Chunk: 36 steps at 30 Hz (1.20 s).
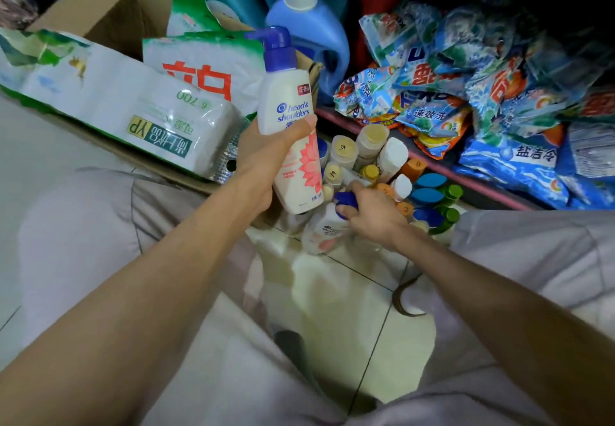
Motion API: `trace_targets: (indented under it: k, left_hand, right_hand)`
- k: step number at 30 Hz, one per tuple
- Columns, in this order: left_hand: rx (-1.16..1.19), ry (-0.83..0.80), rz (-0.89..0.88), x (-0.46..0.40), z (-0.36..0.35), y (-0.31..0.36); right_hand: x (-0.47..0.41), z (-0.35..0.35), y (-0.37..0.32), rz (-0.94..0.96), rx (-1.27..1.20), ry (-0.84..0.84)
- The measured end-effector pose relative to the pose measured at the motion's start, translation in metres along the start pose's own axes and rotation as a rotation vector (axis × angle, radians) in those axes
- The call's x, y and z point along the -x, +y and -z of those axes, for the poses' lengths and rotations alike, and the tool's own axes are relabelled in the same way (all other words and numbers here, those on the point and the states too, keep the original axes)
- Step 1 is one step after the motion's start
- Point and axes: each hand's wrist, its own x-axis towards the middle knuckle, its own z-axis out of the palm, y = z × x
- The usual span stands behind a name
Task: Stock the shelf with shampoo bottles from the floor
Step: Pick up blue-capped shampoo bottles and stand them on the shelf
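The left hand [263, 159] grips a rigid, smooth pump bottle [289, 126] around its waist. At 4 o'clock from it, the right hand's [372, 212] fingers [346, 208] close on a second bottle's [324, 227] blue pump neck; it probably feels heavy and slippery.

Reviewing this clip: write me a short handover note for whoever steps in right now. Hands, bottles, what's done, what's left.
Left hand: grip closed around a white pump shampoo bottle, held up off the floor.
Right hand: grip closed on the blue pump of a second shampoo bottle, which lies low by the floor.
More small bottles stand clustered on the floor at the foot of the shelf, which holds detergent bags.
Done: no shampoo visible on the shelf yet.
Left: place both bottles, then the rest.
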Motion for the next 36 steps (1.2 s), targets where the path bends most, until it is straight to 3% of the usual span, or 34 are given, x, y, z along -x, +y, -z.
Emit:
trace_targets:
  k: [4, 8, 15, 19, 22, 30, 36]
  left_hand:
    - [0.143, -0.014, -0.081, 0.004, -0.001, 0.013]
    - [0.309, -0.095, -0.118, 0.009, 0.001, 0.029]
    - [0.24, -0.248, -0.24, 0.018, -0.022, 0.074]
    - [0.274, -0.319, -0.272, 0.028, -0.043, 0.099]
    - [0.289, -0.34, -0.271, 0.037, -0.058, 0.113]
    - [0.199, -0.355, -0.29, 0.045, -0.09, 0.137]
    - [0.139, -0.392, -0.279, 0.047, -0.102, 0.143]
  right_hand:
    - [0.032, 0.048, 0.015, -0.119, -0.193, 0.205]
    - [0.075, 0.107, 0.03, -0.207, -0.647, 0.395]
    - [0.152, 0.22, 0.043, -0.231, -1.211, 0.738]
    - [0.184, 0.265, 0.046, -0.228, -1.578, 0.744]
    - [0.197, 0.289, 0.051, -0.253, -1.717, 0.716]
    - [0.175, 0.311, 0.059, -0.352, -1.773, 0.802]
    - [0.151, 0.32, 0.055, -0.336, -1.979, 0.788]
